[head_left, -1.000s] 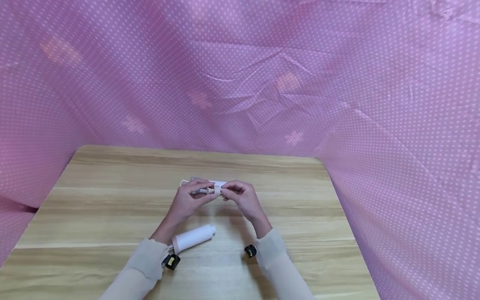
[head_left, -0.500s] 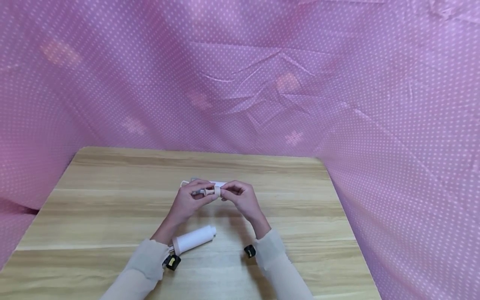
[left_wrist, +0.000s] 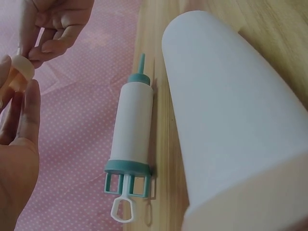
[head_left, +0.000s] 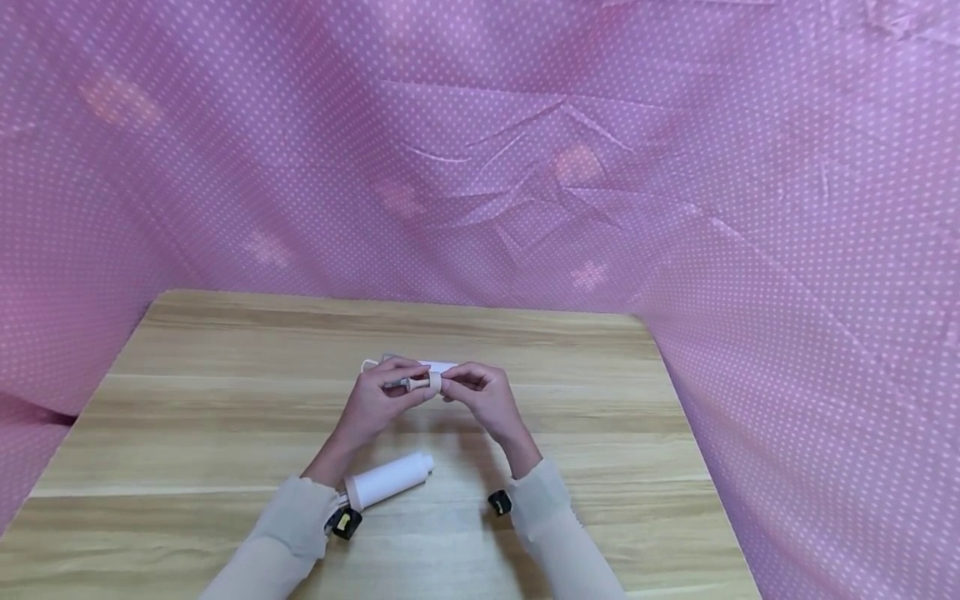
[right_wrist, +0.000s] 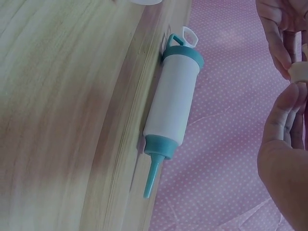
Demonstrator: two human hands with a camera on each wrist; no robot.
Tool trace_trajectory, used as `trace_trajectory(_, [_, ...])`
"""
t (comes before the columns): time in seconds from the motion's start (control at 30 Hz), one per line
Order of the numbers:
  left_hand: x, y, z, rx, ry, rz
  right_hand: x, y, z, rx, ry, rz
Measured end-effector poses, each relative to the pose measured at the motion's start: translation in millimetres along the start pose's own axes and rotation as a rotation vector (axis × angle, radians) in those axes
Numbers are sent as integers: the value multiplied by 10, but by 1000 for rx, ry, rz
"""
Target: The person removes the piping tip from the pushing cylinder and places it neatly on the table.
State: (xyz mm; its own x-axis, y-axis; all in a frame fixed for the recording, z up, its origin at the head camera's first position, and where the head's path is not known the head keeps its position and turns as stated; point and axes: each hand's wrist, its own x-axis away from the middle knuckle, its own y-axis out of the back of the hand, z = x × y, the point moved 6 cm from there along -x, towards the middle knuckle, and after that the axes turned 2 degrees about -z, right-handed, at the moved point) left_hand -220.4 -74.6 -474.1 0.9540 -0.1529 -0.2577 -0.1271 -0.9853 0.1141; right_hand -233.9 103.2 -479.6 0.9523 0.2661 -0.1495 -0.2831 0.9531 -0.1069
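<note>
In the head view, my left hand (head_left: 377,402) and right hand (head_left: 486,400) meet above the table. Between their fingertips is a small cream ring-shaped cap (head_left: 435,382). My left thumb and fingers grip the cap from the left, and my right thumb and forefinger pinch at its right side. A slim cream piece (head_left: 417,384) sticks out of the cap toward my left palm; fingers partly hide it. A white cylinder (head_left: 390,481) with a cream end lies beside my left wrist. It shows large in the left wrist view as a white barrel (left_wrist: 240,106).
A white syringe-like dispenser with green ends (left_wrist: 132,125) lies beyond my hands, mostly hidden by them in the head view. The wooden table (head_left: 600,450) has a pink dotted cloth (head_left: 480,167) hanging behind and around it.
Both hands stay nearly in place. The slim cream piece at the cap has shifted slightly toward my left palm and turned a little.
</note>
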Motion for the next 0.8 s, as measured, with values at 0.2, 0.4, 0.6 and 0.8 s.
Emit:
trace_trajectory(0.2, [8,-2,-3,5,-30,-29,17,-15,-1,2,-17,22])
trace_trajectory(0.4, [6,-13,-12,3,-45,-37,28,-19,-15,16,-42,31])
trace_trajectory(0.6, [5,-46,-17,8,-74,-22,26,-59,-42,16,-66,73])
trace_trajectory(0.8, [13,-80,-29,-14,-79,-31,20,-71,-38,-1,-63,56])
